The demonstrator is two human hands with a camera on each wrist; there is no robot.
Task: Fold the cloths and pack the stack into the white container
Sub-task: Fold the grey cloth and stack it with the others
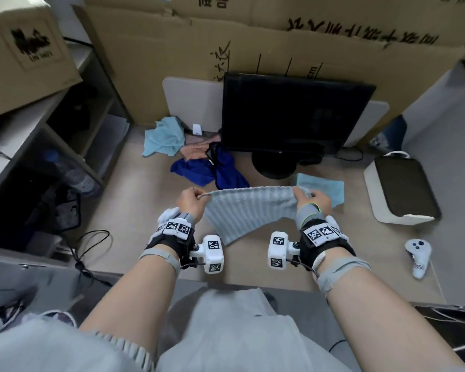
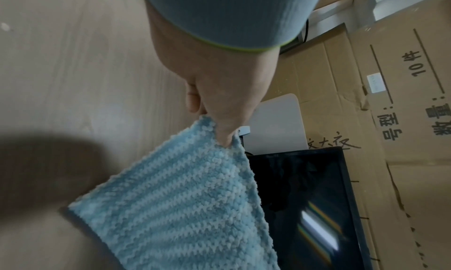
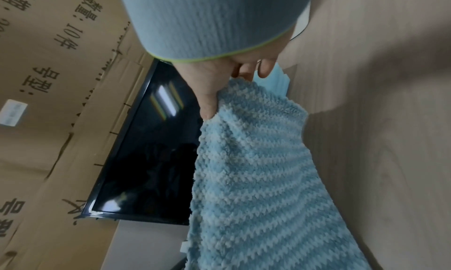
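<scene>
A pale blue ribbed cloth (image 1: 249,208) hangs stretched between both hands above the wooden desk. My left hand (image 1: 191,201) pinches its left top corner, and my right hand (image 1: 313,200) grips the right top corner. In the left wrist view the thumb and fingers pinch the cloth (image 2: 180,202) at its corner. In the right wrist view the fingers curl over a bunched corner of the cloth (image 3: 256,168). A folded light blue cloth (image 1: 324,187) lies flat behind my right hand. The white container (image 1: 377,196) with a dark inside stands at the right.
A heap of unfolded cloths lies at the back left: teal (image 1: 163,138), pink (image 1: 196,151) and dark blue (image 1: 212,171). A black monitor (image 1: 293,116) stands behind on its round base. A white controller (image 1: 418,255) lies near the front right. Cardboard boxes (image 1: 172,63) wall the back.
</scene>
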